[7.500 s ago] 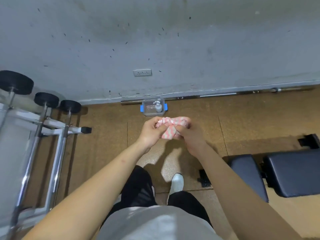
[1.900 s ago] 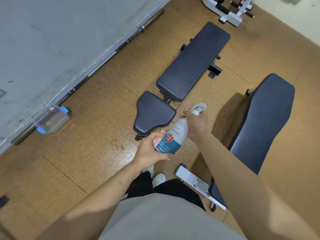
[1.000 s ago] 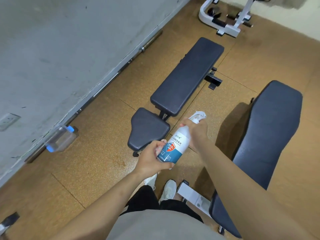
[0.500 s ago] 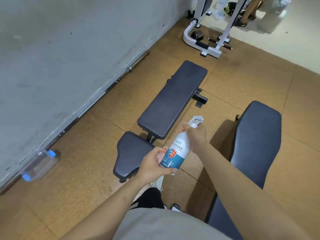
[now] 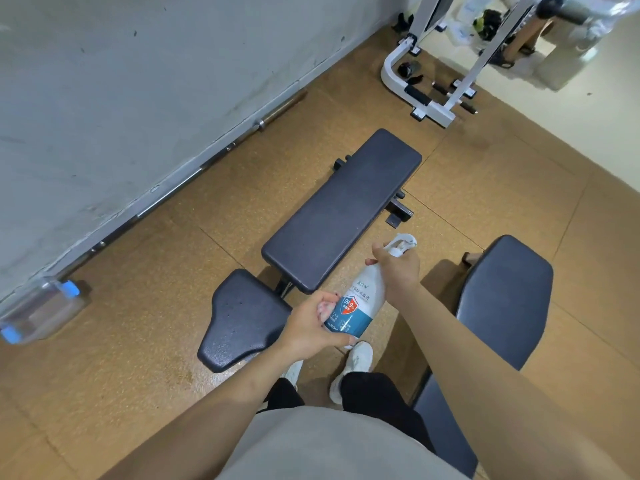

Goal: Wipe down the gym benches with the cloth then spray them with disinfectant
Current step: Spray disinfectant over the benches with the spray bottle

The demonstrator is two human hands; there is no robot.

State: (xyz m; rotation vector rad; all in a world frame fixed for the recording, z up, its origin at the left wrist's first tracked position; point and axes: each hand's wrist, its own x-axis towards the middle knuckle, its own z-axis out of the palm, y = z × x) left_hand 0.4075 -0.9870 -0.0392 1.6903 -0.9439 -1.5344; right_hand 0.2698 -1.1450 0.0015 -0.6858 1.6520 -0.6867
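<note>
Around me there's the grey concrete wall on the left with a long steel barbell lying along its foot and a clear plastic box with blue clips on the brown speckled floor. A white metal machine frame sits further back. The flat black padded bench runs away from me with its separate black seat pad at the near end. A second black padded bench is on my right, partly hidden behind my right forearm. My white plastic spray bottle with the blue label is up in the air over the floor strip between the two benches, above my white shoes. Nothing is between it and the pads. Its long axis is tilted, base toward me and low left, trigger head up and away to the right. My left hand is curled round the bottom and my right hand is wrapped round the neck by the trigger. Same grip as half a second ago. Several seconds back both hands were on the cloth and the bottle sat in that box.
</note>
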